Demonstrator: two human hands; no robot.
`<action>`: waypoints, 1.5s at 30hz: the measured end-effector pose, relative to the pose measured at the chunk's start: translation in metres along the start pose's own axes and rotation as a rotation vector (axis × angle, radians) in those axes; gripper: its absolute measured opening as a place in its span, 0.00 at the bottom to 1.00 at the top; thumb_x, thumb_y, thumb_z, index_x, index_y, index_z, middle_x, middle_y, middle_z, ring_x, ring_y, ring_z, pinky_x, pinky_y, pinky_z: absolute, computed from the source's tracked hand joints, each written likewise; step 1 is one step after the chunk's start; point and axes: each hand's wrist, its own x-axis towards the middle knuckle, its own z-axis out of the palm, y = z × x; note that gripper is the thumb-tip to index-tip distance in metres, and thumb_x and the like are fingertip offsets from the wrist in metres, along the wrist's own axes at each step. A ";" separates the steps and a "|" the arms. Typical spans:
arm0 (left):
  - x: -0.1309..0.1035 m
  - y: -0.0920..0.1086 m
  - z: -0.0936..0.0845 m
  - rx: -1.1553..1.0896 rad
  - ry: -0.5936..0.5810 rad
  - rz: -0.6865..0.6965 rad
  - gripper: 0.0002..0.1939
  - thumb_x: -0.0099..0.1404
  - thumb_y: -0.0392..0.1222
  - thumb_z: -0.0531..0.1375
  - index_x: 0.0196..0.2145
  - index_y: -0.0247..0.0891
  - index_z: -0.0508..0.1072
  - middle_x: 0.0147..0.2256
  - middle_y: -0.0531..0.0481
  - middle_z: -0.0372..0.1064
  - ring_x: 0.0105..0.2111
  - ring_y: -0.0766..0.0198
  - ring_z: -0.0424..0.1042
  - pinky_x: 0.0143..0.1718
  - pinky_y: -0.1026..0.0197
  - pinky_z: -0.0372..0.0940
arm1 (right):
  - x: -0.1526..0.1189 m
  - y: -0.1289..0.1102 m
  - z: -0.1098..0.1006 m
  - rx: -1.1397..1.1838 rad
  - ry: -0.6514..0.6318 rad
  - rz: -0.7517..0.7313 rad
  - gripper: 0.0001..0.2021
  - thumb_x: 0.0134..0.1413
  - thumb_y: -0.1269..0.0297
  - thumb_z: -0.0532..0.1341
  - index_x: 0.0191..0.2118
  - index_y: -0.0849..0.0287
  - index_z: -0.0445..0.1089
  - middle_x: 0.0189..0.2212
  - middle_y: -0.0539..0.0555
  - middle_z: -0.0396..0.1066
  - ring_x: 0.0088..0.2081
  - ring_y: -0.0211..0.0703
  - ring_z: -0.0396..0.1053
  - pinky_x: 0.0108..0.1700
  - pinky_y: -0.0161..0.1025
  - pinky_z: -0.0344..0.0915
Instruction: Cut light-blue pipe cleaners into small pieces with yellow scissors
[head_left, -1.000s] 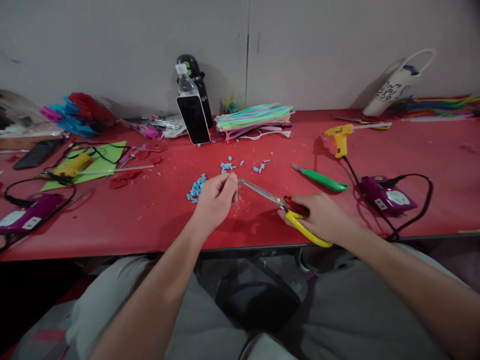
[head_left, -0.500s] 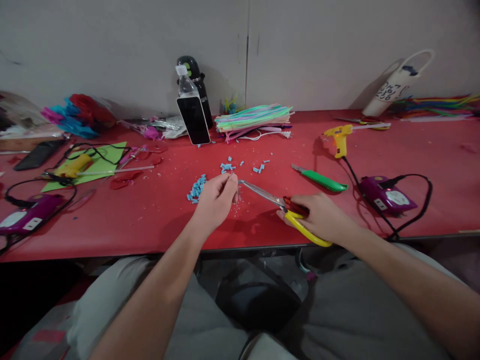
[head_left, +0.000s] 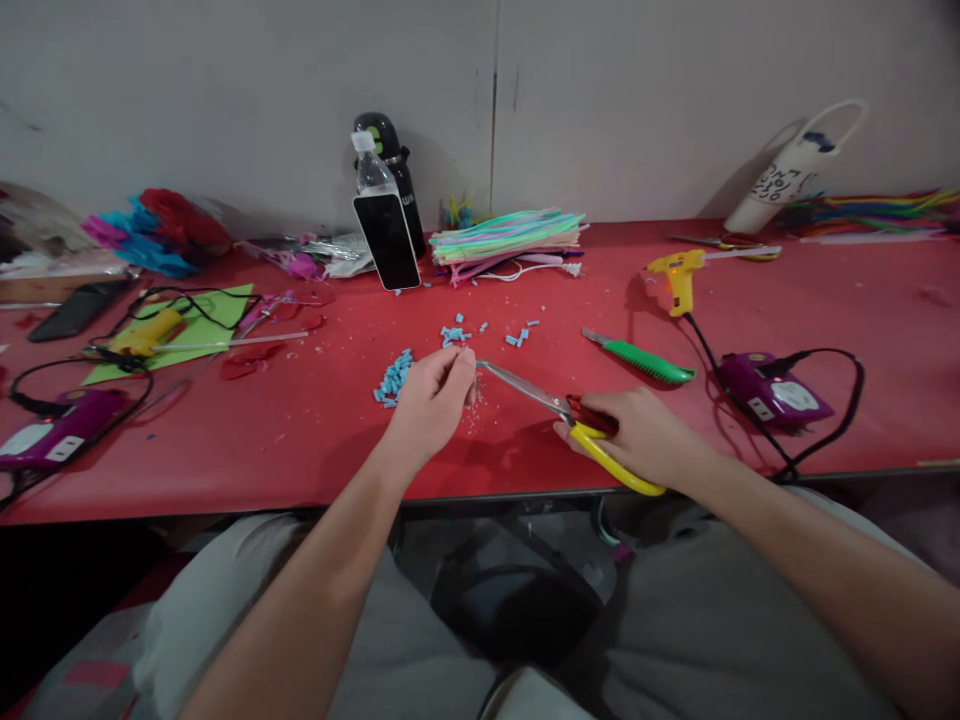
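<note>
My right hand (head_left: 637,430) is closed around the yellow and red handles of a pair of scissors (head_left: 525,386), their blades pointing left. At the blade tips, the fingers of my left hand (head_left: 439,390) are pinched together. Whatever they hold is mostly hidden; only a tiny bluish bit shows beside the fingertips. A heap of short light-blue pieces (head_left: 393,378) lies just left of that hand, and a few more blue pieces (head_left: 454,334) lie behind it. Pale crumbs are scattered on the table beneath the blade tips.
On the red table (head_left: 300,450), a green utility knife (head_left: 649,361) and a yellow glue gun (head_left: 679,278) lie to the right, near a purple power box (head_left: 776,390). A phone (head_left: 388,242) leans on bottles behind, beside bundled pipe cleaners (head_left: 506,240). Another glue gun (head_left: 154,332) lies left.
</note>
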 end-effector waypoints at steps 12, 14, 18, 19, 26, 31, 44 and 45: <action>0.000 0.001 0.000 0.003 -0.006 0.005 0.20 0.70 0.43 0.50 0.20 0.37 0.63 0.20 0.54 0.60 0.23 0.69 0.61 0.27 0.65 0.57 | 0.001 0.005 0.005 -0.047 0.023 0.006 0.16 0.52 0.53 0.59 0.22 0.56 0.56 0.17 0.47 0.56 0.21 0.35 0.46 0.25 0.35 0.43; 0.000 0.000 0.000 0.002 -0.007 0.006 0.20 0.70 0.43 0.50 0.20 0.37 0.63 0.20 0.54 0.61 0.23 0.68 0.61 0.27 0.65 0.57 | 0.001 0.004 0.004 -0.030 0.037 0.010 0.18 0.52 0.51 0.59 0.22 0.56 0.54 0.17 0.46 0.54 0.21 0.35 0.46 0.25 0.35 0.44; 0.000 -0.001 0.000 0.001 -0.004 0.016 0.19 0.70 0.43 0.50 0.21 0.37 0.63 0.20 0.54 0.61 0.23 0.69 0.61 0.27 0.65 0.57 | 0.000 0.000 0.001 0.009 0.033 0.013 0.20 0.53 0.48 0.58 0.22 0.56 0.54 0.17 0.47 0.55 0.20 0.35 0.48 0.24 0.35 0.44; 0.000 -0.001 0.000 0.001 -0.004 0.016 0.19 0.70 0.43 0.50 0.21 0.37 0.63 0.20 0.54 0.61 0.23 0.69 0.61 0.27 0.65 0.58 | 0.000 0.000 0.000 0.011 0.028 0.010 0.20 0.53 0.48 0.58 0.22 0.56 0.54 0.17 0.47 0.55 0.21 0.35 0.48 0.24 0.35 0.44; 0.000 -0.001 0.000 -0.018 0.006 0.002 0.18 0.70 0.43 0.50 0.22 0.37 0.64 0.20 0.54 0.62 0.24 0.69 0.62 0.28 0.65 0.59 | -0.001 0.001 0.000 -0.024 0.010 -0.005 0.19 0.53 0.47 0.58 0.22 0.56 0.58 0.17 0.48 0.58 0.20 0.35 0.50 0.24 0.35 0.43; 0.000 0.000 0.001 -0.025 0.011 -0.016 0.19 0.69 0.44 0.50 0.21 0.37 0.63 0.20 0.53 0.62 0.23 0.68 0.62 0.28 0.65 0.59 | -0.001 0.003 0.002 -0.061 0.002 0.003 0.16 0.52 0.51 0.59 0.23 0.56 0.60 0.19 0.49 0.61 0.21 0.36 0.52 0.24 0.35 0.44; -0.001 -0.001 0.000 -0.009 0.002 0.009 0.19 0.70 0.44 0.50 0.21 0.37 0.63 0.20 0.53 0.61 0.23 0.68 0.62 0.28 0.65 0.59 | -0.001 -0.002 -0.001 -0.015 0.004 0.007 0.18 0.52 0.48 0.58 0.22 0.56 0.58 0.16 0.48 0.58 0.19 0.35 0.49 0.24 0.35 0.43; 0.000 -0.001 0.000 -0.010 0.004 0.009 0.19 0.70 0.44 0.49 0.21 0.37 0.63 0.20 0.53 0.61 0.24 0.68 0.62 0.28 0.65 0.59 | -0.001 -0.002 -0.002 -0.011 0.004 0.006 0.19 0.52 0.48 0.58 0.22 0.56 0.58 0.16 0.47 0.57 0.20 0.35 0.49 0.24 0.35 0.43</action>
